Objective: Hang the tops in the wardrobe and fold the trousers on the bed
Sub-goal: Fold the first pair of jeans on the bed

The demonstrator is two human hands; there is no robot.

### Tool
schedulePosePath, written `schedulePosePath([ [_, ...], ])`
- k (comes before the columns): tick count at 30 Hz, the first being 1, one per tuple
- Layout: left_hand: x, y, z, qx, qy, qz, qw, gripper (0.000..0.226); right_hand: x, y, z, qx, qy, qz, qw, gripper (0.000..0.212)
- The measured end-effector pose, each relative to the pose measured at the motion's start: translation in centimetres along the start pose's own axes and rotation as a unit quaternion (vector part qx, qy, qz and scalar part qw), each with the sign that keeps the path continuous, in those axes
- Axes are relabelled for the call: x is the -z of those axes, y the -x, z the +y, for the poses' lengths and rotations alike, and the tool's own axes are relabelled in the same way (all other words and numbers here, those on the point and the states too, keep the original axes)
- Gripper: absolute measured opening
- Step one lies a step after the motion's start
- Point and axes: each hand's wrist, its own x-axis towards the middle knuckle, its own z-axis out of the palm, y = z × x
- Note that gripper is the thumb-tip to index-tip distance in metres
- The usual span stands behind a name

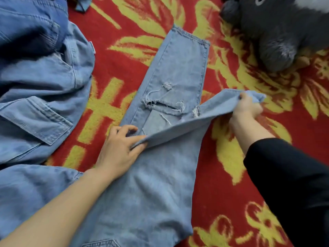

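Observation:
A pair of light blue ripped jeans (160, 175) lies on the red and yellow bed cover (124, 24), one leg stretching away from me with torn holes at the knee. My right hand (247, 106) grips the hem of the other leg and holds it lifted and pulled across to the right. My left hand (119, 148) pinches the near end of that raised fold, at the left edge of the jeans, with its palm on the denim.
More denim garments (39, 90) with cargo pockets are heaped on the left side of the bed. A grey plush toy (277, 31) lies at the top right. A black sleeve covers my right forearm (288, 184).

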Motion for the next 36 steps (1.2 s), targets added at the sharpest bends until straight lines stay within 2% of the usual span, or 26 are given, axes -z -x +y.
schedulePosePath([
  [3, 0.7, -1.4, -0.4, 0.102, 0.205, 0.036, 0.973, 0.006, -4.6, 0.0, -3.8, 0.102, 0.09, -0.01, 0.991, 0.018],
  [5, 1.2, -1.8, -0.7, 0.125, 0.271, 0.058, 0.953, 0.007, -8.1, 1.0, -6.4, 0.17, 0.1, -0.022, 0.98, 0.016],
  [7, 1.4, -1.9, -1.3, 0.149, 0.311, 0.07, 0.936, 0.009, -11.4, 2.3, -8.2, 0.203, 0.072, -0.098, 0.972, 0.005],
  [9, 1.4, -1.9, -2.0, 0.178, 0.333, 0.089, 0.922, 0.029, -14.4, 3.9, -8.3, 0.163, 0.03, -0.248, 0.955, 0.006],
  [10, 1.3, -1.8, -2.3, 0.193, 0.344, 0.098, 0.914, 0.036, -15.5, 4.5, -7.7, 0.131, 0.039, -0.321, 0.937, 0.016],
  [11, 1.2, -1.8, -2.6, 0.2, 0.354, 0.106, 0.907, 0.036, -16.2, 5.2, -6.7, 0.126, 0.093, -0.372, 0.915, 0.021],
  [12, 1.0, -1.8, -2.8, 0.205, 0.36, 0.11, 0.904, 0.032, -16.9, 5.5, -5.4, 0.156, 0.173, -0.389, 0.891, 0.028],
  [14, 0.9, -2.0, -2.8, 0.231, 0.374, 0.111, 0.891, 0.021, -17.5, 5.3, -2.7, 0.255, 0.312, -0.392, 0.827, 0.04],
  [16, 1.0, -2.1, -2.6, 0.251, 0.384, 0.112, 0.881, 0.009, -17.6, 4.9, -0.9, 0.33, 0.389, -0.394, 0.765, 0.057],
  [18, 1.2, -2.2, -2.3, 0.263, 0.386, 0.113, 0.877, 0.005, -17.1, 4.8, 0.0, 0.383, 0.442, -0.383, 0.715, 0.065],
  [20, 1.5, -2.2, -2.2, 0.266, 0.399, 0.108, 0.871, 0.005, -15.9, 5.0, 0.7, 0.41, 0.479, -0.367, 0.684, 0.067],
  [23, 2.0, -2.3, -2.0, 0.263, 0.444, 0.089, 0.852, 0.026, -12.5, 6.3, 2.4, 0.413, 0.508, -0.359, 0.665, 0.065],
  [26, 2.2, -1.8, -1.8, 0.248, 0.406, 0.049, 0.878, 0.047, -7.9, 8.6, 4.7, 0.387, 0.508, -0.367, 0.676, 0.066],
  [29, 2.1, 1.6, -1.3, 0.228, 0.221, 0.039, 0.947, 0.055, -2.6, 12.4, 7.7, 0.386, 0.519, -0.389, 0.657, 0.07],
  [30, 2.2, 3.5, -1.2, 0.22, 0.165, 0.038, 0.961, 0.057, -0.9, 13.8, 8.8, 0.383, 0.523, -0.402, 0.646, 0.073],
  [34, 2.6, 12.9, -1.2, 0.238, 0.057, -0.038, 0.969, 0.068, 5.5, 19.6, 13.0, 0.369, 0.537, -0.436, 0.621, 0.082],
  [36, 2.8, 17.6, -1.3, 0.25, 0.032, -0.069, 0.965, 0.069, 8.7, 22.1, 15.1, 0.38, 0.561, -0.442, 0.587, 0.088],
])
